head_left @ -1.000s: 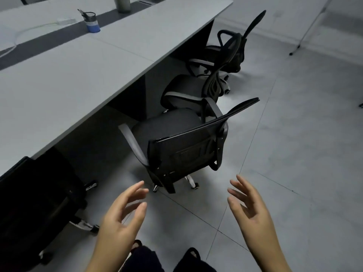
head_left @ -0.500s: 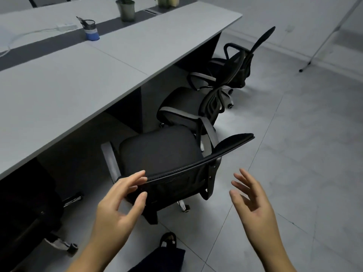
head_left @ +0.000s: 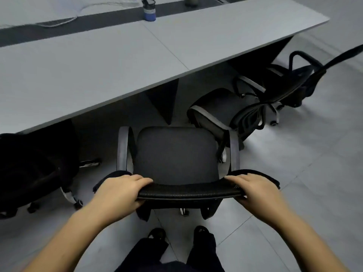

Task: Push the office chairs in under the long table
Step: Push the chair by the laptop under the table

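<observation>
A black office chair with grey armrests stands right in front of me, its seat facing the long grey table. My left hand grips the left end of its backrest top. My right hand grips the right end. The seat's front edge is close to the table's edge, not under it. Two more black chairs stand to the right: a near one and a far one, both out from the table. A fourth black chair sits at the left, partly under the tabletop.
A dark table leg panel stands just beyond the seat, slightly to its right. On the tabletop are a blue-based pen cup and a white cable. Grey tiled floor stretches to the right. My feet are behind the chair.
I stepped up behind the nearest chair and both hands, open a second ago, have closed on its backrest top. The chair now faces the table squarely.
</observation>
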`<state>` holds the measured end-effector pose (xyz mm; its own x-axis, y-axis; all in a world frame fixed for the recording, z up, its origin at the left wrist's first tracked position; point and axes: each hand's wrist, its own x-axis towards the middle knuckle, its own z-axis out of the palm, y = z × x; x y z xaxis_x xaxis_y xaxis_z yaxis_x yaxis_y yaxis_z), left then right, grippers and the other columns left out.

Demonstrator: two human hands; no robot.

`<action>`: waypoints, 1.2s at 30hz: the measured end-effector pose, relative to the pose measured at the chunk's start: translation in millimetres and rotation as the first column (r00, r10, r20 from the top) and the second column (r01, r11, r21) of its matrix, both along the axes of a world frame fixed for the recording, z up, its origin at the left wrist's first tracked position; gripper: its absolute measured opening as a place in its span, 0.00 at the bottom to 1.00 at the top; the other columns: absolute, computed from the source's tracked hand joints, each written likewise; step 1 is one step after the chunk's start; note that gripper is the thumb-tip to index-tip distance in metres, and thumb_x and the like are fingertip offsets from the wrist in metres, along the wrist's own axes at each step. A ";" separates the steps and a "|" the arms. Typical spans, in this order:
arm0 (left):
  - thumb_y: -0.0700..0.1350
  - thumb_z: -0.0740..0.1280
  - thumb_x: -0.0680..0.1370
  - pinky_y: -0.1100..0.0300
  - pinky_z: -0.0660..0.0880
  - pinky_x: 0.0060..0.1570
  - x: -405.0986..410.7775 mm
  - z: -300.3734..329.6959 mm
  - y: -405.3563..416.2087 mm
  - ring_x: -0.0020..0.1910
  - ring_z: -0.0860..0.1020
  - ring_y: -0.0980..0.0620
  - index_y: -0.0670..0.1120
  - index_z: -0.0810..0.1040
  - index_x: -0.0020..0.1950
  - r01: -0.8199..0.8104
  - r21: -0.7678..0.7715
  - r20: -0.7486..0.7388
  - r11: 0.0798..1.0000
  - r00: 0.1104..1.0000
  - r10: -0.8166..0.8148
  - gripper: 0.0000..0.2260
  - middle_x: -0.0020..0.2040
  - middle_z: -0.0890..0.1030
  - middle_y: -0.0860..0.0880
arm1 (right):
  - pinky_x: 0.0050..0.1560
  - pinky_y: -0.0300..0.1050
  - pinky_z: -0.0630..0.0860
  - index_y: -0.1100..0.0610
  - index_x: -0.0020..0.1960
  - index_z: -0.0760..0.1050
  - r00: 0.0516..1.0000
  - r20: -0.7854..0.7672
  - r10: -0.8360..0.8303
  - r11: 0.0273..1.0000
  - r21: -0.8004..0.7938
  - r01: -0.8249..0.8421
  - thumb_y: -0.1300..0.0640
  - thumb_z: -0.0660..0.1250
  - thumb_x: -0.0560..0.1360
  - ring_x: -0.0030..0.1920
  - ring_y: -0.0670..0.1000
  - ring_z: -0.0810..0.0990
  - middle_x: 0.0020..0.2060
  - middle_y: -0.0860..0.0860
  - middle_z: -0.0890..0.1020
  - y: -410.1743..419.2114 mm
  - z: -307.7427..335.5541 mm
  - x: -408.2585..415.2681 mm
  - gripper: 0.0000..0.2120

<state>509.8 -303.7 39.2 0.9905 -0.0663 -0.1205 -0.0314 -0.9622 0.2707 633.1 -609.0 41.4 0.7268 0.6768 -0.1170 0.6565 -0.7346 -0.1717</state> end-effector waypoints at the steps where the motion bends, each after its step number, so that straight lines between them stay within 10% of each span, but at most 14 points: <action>1: 0.48 0.73 0.63 0.56 0.79 0.27 1.1 -1.9 -4.0 0.38 0.84 0.54 0.59 0.80 0.49 -0.065 0.035 -0.035 0.997 0.997 0.067 0.16 0.42 0.84 0.60 | 0.37 0.45 0.79 0.43 0.52 0.78 0.999 0.015 0.038 0.999 -0.019 -0.037 0.56 0.76 0.62 0.42 0.48 0.83 0.42 0.41 0.84 0.1 -3.3 10.1 0.21; 4: 0.40 0.77 0.60 0.59 0.79 0.31 -5.6 -7.5 -19.6 0.40 0.84 0.55 0.61 0.82 0.46 -0.259 0.100 -0.078 0.961 0.960 0.267 0.20 0.43 0.85 0.61 | 0.22 0.41 0.75 0.43 0.43 0.81 0.983 0.060 0.173 0.985 -0.026 -0.172 0.58 0.79 0.54 0.32 0.46 0.82 0.33 0.40 0.84 -3.1 -11.1 30.8 0.21; 15: 0.38 0.80 0.44 0.71 0.66 0.17 -29.1 -14.8 -87.7 0.26 0.81 0.62 0.63 0.82 0.36 -0.502 0.074 -0.028 0.862 0.863 0.505 0.28 0.32 0.83 0.65 | 0.18 0.39 0.70 0.46 0.39 0.79 0.818 0.212 0.534 0.840 -0.024 -0.542 0.52 0.65 0.54 0.23 0.50 0.78 0.25 0.47 0.81 -5.2 -15.9 105.6 0.14; 20: 0.36 0.77 0.53 0.64 0.72 0.18 -0.6 -13.3 -84.9 0.27 0.80 0.56 0.63 0.81 0.39 -0.583 0.120 0.039 0.803 0.811 0.583 0.24 0.31 0.83 0.62 | 0.18 0.38 0.69 0.46 0.40 0.79 0.776 0.294 0.559 0.806 0.028 -0.591 0.56 0.63 0.59 0.23 0.50 0.79 0.25 0.46 0.81 11.3 -14.1 146.6 0.12; 26: 0.41 0.63 0.75 0.61 0.73 0.42 26.5 -7.8 -66.7 0.49 0.81 0.53 0.64 0.77 0.56 -0.643 0.126 0.031 0.756 0.764 0.645 0.18 0.50 0.83 0.59 | 0.19 0.39 0.69 0.46 0.41 0.78 0.755 0.308 0.578 0.793 0.007 -0.610 0.53 0.68 0.59 0.24 0.52 0.79 0.26 0.46 0.81 41.8 -20.8 175.3 0.11; 36: 0.41 0.66 0.73 0.64 0.60 0.27 48.2 0.4 -22.1 0.41 0.82 0.49 0.60 0.81 0.50 -0.687 0.175 0.046 0.706 0.722 0.691 0.14 0.45 0.85 0.56 | 0.19 0.37 0.68 0.46 0.38 0.80 0.712 0.357 0.605 0.742 0.070 -0.666 0.52 0.67 0.61 0.23 0.52 0.79 0.25 0.46 0.82 111.9 -10.1 207.6 0.07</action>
